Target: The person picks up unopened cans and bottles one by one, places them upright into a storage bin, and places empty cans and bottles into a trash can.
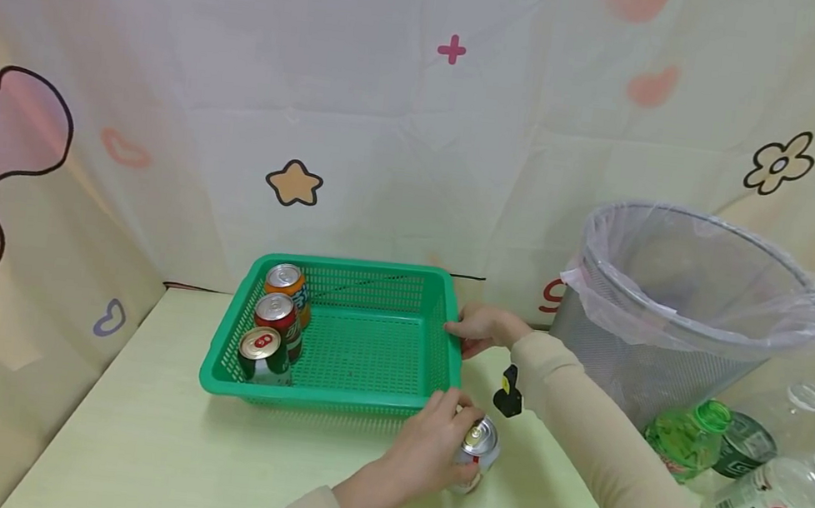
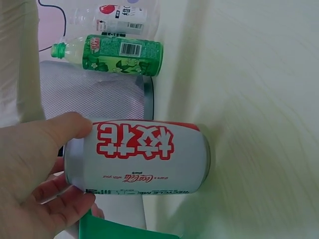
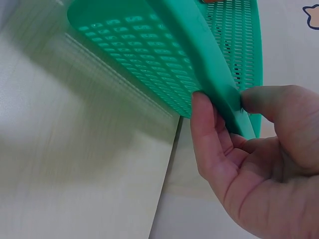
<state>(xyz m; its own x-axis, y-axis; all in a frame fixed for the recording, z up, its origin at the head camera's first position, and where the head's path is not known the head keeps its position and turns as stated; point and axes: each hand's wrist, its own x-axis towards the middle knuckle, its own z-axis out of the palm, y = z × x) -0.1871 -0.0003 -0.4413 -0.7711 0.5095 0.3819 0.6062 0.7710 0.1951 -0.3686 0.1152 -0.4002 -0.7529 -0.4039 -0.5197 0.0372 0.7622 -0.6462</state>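
Observation:
A white and red Coca-Cola can (image 2: 149, 159) is gripped near its top by my left hand (image 1: 427, 445), thumb on one side and fingers on the other. In the head view the can stands just outside the front right corner of a green plastic basket (image 1: 360, 404). My right hand (image 3: 249, 144) pinches the rim on the basket's right side between thumb and fingers. Along the left inside of the basket stand an orange can (image 1: 286, 277), a dark red can (image 1: 276, 310) and a green can (image 1: 261, 346).
A grey mesh trash bin (image 1: 592, 359) with a clear plastic liner stands at the right back. Beside it are a green bottle (image 1: 684, 441), a clear bottle with a dark label (image 1: 743, 447) and a clear bottle with a white label (image 1: 771, 505). A printed curtain (image 1: 403, 161) hangs behind the table.

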